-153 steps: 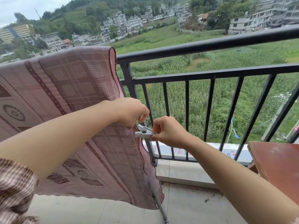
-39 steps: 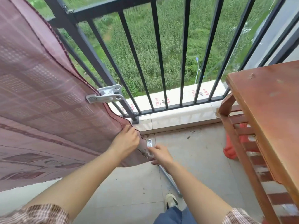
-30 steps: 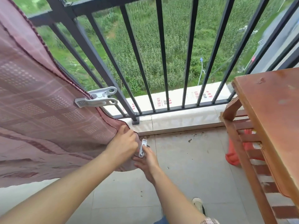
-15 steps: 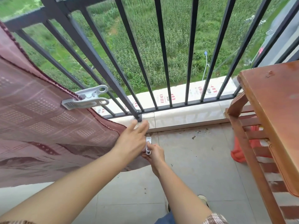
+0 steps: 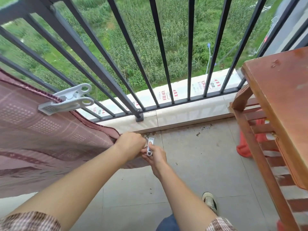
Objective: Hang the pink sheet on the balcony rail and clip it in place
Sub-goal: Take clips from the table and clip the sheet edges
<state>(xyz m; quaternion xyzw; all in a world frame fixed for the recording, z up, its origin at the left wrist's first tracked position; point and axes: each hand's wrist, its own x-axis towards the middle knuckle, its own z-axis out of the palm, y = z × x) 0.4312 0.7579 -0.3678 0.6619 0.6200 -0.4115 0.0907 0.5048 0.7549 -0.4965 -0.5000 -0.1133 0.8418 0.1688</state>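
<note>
The pink patterned sheet [image 5: 50,139] hangs from the black balcony rail [image 5: 80,42] on the left. A large white clip [image 5: 66,99] grips its right edge partway down. Near the floor, my left hand [image 5: 131,144] is closed on the sheet's lower right corner. Right beside it, my right hand [image 5: 155,155] holds a second white clip [image 5: 150,146] upright, touching that corner. Whether this clip's jaws bite the cloth is hidden by my fingers.
A reddish wooden table [image 5: 283,100] with slatted side stands at the right, an orange-red object [image 5: 246,144] under it. The rail post's foot [image 5: 139,116] sits on the low ledge. My shoe [image 5: 209,200] is on the tiled floor.
My head has tipped down from the rail top to the floor. Both hands moved from the upper clip, now left on the sheet's edge, down to the lower corner with a second clip.
</note>
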